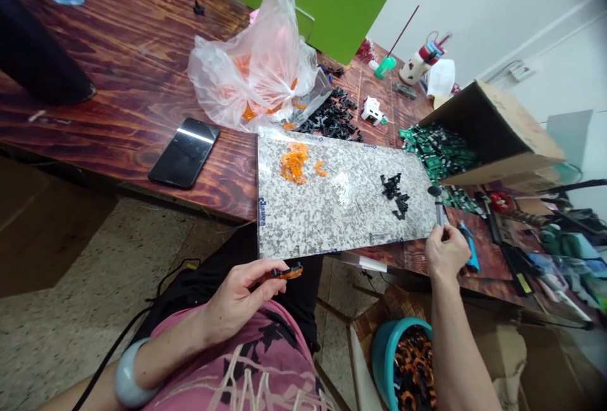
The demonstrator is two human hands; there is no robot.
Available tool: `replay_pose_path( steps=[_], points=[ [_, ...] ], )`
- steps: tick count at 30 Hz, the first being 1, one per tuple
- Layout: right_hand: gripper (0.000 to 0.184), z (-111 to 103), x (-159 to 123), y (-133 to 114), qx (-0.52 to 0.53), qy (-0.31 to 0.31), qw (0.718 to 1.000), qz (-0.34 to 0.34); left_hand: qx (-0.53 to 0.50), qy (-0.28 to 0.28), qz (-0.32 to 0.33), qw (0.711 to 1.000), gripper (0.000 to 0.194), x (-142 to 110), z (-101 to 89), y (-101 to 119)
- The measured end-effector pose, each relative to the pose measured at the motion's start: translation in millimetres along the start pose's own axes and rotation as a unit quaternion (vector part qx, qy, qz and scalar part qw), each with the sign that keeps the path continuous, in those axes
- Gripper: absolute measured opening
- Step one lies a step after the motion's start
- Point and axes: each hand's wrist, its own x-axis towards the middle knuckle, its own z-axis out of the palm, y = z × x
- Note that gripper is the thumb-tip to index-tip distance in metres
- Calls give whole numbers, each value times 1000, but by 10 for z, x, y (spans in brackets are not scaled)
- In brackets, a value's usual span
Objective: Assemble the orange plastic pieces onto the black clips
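Left hand (241, 297) pinches an orange-and-black plastic piece (288, 272), long axis roughly along the speckled board (303, 221)'s near edge. Right hand (446, 251), well apart, grips a hammer-like tool (437, 203) at its right end

Orange pieces (293, 164): glossy plastic. Tabletop (137, 63): glossy wood. Box (521, 117): matt cardboard.

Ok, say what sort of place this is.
Likely an assembly workshop: orange parts and black parts on a speckled board, green pieces in a cardboard box, and a teal bucket of orange and black pieces.
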Motion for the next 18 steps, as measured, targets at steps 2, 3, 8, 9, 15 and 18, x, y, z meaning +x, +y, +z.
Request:
replay_pose_path(
  steps=[2,3,8,9,15,18],
  points=[
    [35,127,127,106,-18,-8,1000,18,31,-1,34,999,17,43,-21,-1],
    [35,174,162,146,-25,-16,999,25,41,1,48,998,18,62,-26,-2],
    [35,266,226,229,-30,-51,998,23,67,13,100,993,18,137,-18,-11],
    [35,247,226,206,-26,-53,998,17,70,16,105,992,18,150,-16,-15],
    [33,-320,-261,-478,185,-115,966,-135,61,-11,129,990,22,232,14,-9],
    [32,-719,-784,-1015,388,-307,832,-253,45,-29,145,988,22,274,43,22]
  ],
)
